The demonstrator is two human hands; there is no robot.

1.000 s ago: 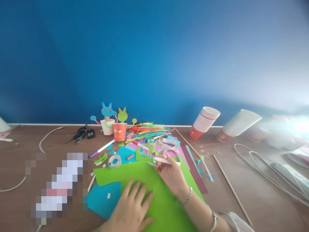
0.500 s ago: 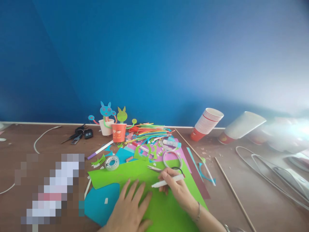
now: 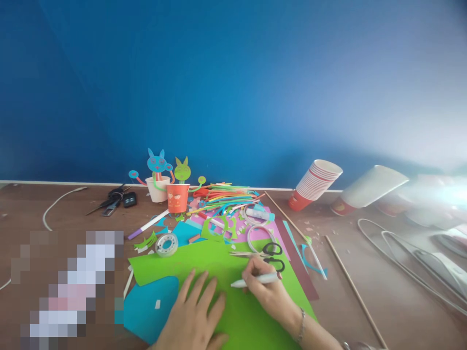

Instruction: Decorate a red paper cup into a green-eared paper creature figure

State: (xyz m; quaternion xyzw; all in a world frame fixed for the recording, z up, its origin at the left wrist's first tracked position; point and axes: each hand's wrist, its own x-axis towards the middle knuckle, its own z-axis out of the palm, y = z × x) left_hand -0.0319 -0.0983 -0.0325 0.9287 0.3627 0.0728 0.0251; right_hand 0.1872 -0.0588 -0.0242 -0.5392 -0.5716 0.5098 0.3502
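Note:
My left hand (image 3: 197, 311) lies flat with fingers spread on a sheet of green paper (image 3: 270, 318). In my right hand (image 3: 268, 287) is a white marker (image 3: 241, 282), its tip pointing left just over the green sheet; I cannot tell whether it touches. Black-handled scissors (image 3: 273, 249) lie right behind my right hand. A roll of clear tape (image 3: 167, 244) rests at the sheet's back left. Blue paper (image 3: 149, 306) lies beside my left hand.
Behind the sheet stand two cups with paper animal heads, one white (image 3: 157, 189) and one red (image 3: 177, 198). Pipe cleaners (image 3: 229, 197) are piled nearby. Stacked paper cups (image 3: 317, 180), a wooden stick (image 3: 353, 289) and a cable (image 3: 386, 243) are on the right; keys (image 3: 116, 199) lie left.
My right hand with the marker has shifted slightly down, so the scissors' handles show more fully. My left hand stays spread on the paper. The whole view has shifted a little.

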